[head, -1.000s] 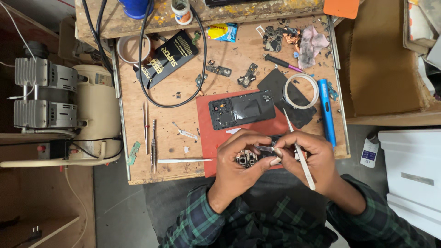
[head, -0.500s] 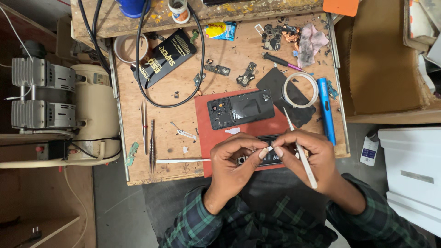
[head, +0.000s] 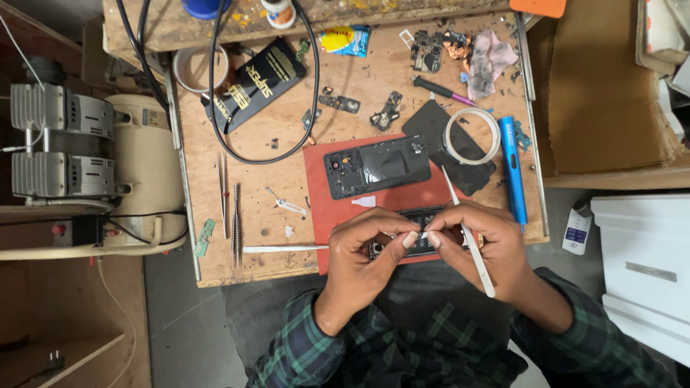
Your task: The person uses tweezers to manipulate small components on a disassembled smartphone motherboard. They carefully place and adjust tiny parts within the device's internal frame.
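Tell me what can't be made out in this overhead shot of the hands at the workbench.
Head view:
- Small dark part is mostly covered by the left hand and right hand.
- What the fingertips pinch is too small to tell.
- White tool: its middle is hidden inside the right hand.
- Blue container is cut off by the top edge.

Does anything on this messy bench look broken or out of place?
The black phone body on the red rectangular mat lies opened, its innards showing. Loose circuit pieces are scattered on the scarred, stained wooden board. A crumpled pink rag sits at the far edge. Both hands pinch a small dark part.
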### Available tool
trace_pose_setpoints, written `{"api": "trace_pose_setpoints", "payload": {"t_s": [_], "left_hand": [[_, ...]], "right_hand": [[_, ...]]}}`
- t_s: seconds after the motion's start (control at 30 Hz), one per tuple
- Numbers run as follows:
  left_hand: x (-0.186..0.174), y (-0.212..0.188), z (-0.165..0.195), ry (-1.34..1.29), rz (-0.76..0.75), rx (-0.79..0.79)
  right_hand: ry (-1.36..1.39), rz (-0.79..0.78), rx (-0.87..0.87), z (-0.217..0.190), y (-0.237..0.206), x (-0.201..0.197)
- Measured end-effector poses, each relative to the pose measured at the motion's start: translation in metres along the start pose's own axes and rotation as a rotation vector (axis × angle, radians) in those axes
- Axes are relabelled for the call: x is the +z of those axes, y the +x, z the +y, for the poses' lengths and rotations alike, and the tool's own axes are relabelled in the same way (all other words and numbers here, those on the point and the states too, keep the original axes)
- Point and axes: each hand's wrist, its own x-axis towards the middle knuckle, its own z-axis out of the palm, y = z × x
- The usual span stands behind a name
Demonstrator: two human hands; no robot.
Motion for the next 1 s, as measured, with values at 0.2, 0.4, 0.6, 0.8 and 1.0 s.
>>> {"api": "trace_pose_setpoints", "payload": {"t_s": [0.2,0.4,0.6,0.8,1.0], "left_hand": [[-0.007,0.004,0.006,0.079,-0.038,0.061],[-0.011,0.007,0.018,0.315,0.002,0.251],[-0.010,0.007,0.018,0.346,0.015,0.256],[-0.013,0.005,0.017,0.323,-0.025,0.250],[-0.011,0.005,0.017,0.263,-0.033,0.236]], "right_hand": [[0.018,-0.002,0.022,0.000,0.000,0.003],[0.005,0.003,0.026,-0.002,0.001,0.005],[-0.007,-0.007,-0.012,-0.003,0.002,0.005],[-0.004,-0.003,0.026,-0.003,0.002,0.008],[-0.050,0.000,0.036,-0.003,0.002,0.008]]}}
